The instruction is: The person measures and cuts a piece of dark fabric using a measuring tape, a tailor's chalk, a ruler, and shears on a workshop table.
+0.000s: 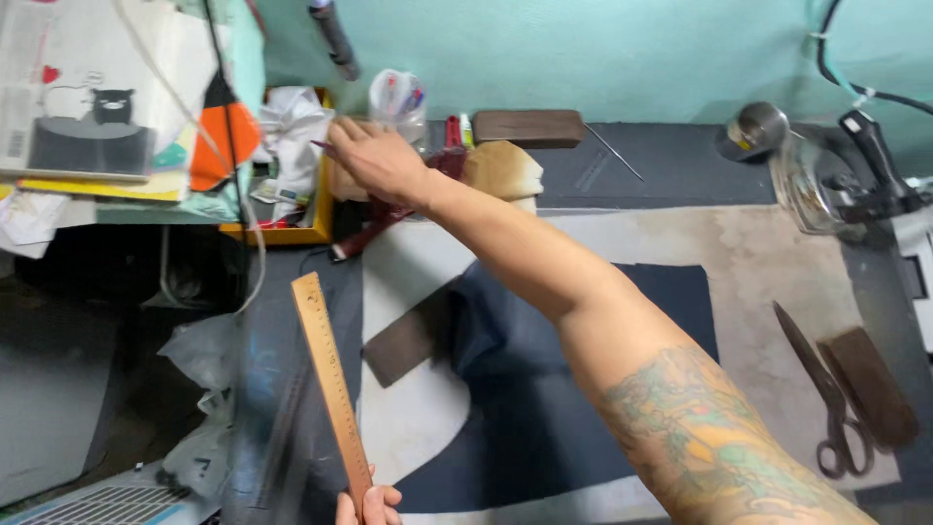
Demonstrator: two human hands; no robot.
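Here, from the head view: reaching across a cluttered worktable, ruler in the other hand.

Right hand (377,156) stretched far over, fingers loosely spread above a clear cup of pens (397,100), beside a yellow tray (292,233); holding nothing visibly. Left hand (369,506) at the bottom edge, clamped on a wooden ruler (332,379) tilted upward. Dark blue cloth (544,389) under the forearm; scissors (826,389) well apart, right.

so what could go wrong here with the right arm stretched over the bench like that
The right hand reaches into the cluttered back corner by the clear cup of pens, which might tip. The forearm crosses the dark fabric and could shift it. The left hand pinches only the wooden ruler's end, so it may slip.
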